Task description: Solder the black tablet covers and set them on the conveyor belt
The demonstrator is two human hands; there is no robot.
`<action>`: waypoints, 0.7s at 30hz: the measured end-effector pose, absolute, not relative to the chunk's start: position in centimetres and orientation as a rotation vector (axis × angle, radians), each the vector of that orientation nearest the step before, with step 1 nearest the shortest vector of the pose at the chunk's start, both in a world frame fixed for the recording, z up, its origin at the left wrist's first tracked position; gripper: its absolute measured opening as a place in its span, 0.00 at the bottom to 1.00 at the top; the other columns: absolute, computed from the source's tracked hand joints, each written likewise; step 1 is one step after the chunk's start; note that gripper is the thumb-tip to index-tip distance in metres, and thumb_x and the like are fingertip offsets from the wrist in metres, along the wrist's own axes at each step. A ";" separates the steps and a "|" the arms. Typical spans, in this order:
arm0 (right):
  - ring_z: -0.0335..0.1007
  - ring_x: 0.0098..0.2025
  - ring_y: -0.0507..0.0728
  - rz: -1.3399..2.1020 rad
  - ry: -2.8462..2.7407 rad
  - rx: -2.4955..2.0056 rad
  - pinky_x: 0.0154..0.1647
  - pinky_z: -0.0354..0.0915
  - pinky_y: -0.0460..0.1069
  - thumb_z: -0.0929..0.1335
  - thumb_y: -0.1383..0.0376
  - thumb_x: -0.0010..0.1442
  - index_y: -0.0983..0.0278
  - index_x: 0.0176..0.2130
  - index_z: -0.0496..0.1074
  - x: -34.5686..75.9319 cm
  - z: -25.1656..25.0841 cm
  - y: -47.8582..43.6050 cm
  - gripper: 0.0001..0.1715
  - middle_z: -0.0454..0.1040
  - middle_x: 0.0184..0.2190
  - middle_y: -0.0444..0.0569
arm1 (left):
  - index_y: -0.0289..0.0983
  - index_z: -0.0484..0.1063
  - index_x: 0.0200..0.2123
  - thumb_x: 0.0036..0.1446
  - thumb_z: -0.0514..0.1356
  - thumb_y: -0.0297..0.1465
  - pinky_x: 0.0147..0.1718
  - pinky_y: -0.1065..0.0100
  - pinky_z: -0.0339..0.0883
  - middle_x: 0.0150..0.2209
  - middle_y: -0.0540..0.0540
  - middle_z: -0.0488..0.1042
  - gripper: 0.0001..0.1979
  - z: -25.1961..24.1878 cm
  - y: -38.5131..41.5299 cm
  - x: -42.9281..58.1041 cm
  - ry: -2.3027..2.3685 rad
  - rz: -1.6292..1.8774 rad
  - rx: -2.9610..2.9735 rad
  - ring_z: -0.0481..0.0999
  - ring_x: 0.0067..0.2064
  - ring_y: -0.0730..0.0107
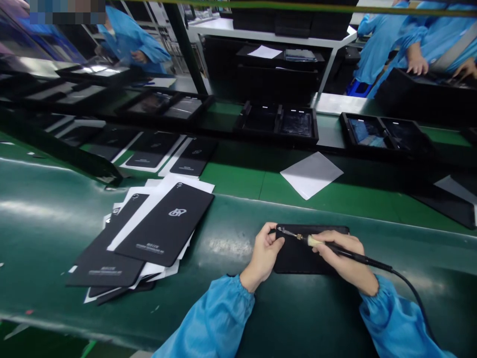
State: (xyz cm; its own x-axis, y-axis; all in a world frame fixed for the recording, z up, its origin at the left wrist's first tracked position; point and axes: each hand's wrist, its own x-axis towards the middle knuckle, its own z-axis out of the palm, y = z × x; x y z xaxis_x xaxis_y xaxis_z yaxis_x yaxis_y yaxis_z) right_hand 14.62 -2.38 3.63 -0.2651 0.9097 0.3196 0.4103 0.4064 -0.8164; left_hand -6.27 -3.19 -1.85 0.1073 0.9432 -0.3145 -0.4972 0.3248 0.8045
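My right hand (pixel 345 261) is closed round a corded soldering iron (pixel 337 248) whose metal tip points left at the top left corner of a black flat device (pixel 298 256) lying on the green bench. My left hand (pixel 265 251) grips that device's left edge with curled fingers, thumb close to the iron's tip. The iron's black cable (pixel 413 293) trails off to the right over my sleeve.
A fanned stack of black back covers with white sheets (pixel 149 233) lies to the left. A white sheet (pixel 311 174) rests on the green belt. Black trays (pixel 278 122) line the far side. Other people in blue coats (pixel 417 44) work beyond.
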 end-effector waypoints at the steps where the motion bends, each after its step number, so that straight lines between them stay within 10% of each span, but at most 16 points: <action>1: 0.80 0.31 0.54 0.778 -1.840 -1.148 0.35 0.75 0.47 0.71 0.63 0.62 0.59 0.39 0.80 14.6 3.4 -2.4 0.06 0.82 0.31 0.45 | 0.39 0.65 0.41 0.50 0.70 0.32 0.27 0.74 0.69 0.28 0.51 0.79 0.19 -1.8 -3.2 -6.3 0.946 1.153 0.588 0.76 0.25 0.73; 21: 0.80 0.32 0.54 0.680 -1.734 -1.177 0.37 0.76 0.47 0.70 0.65 0.63 0.59 0.40 0.79 14.4 1.5 -3.8 0.05 0.82 0.33 0.45 | 0.38 0.65 0.40 0.50 0.70 0.32 0.27 0.73 0.70 0.29 0.50 0.80 0.19 -1.7 -3.2 -6.2 0.956 1.155 0.562 0.77 0.25 0.73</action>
State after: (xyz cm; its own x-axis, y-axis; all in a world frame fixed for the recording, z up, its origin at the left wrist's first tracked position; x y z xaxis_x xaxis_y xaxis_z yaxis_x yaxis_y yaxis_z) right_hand 14.39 -3.77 1.49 -0.1370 0.9179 0.3725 0.4204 0.3943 -0.8172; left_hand -6.19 -3.18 -1.74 0.0970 0.9369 -0.3358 -0.5047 0.3371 0.7948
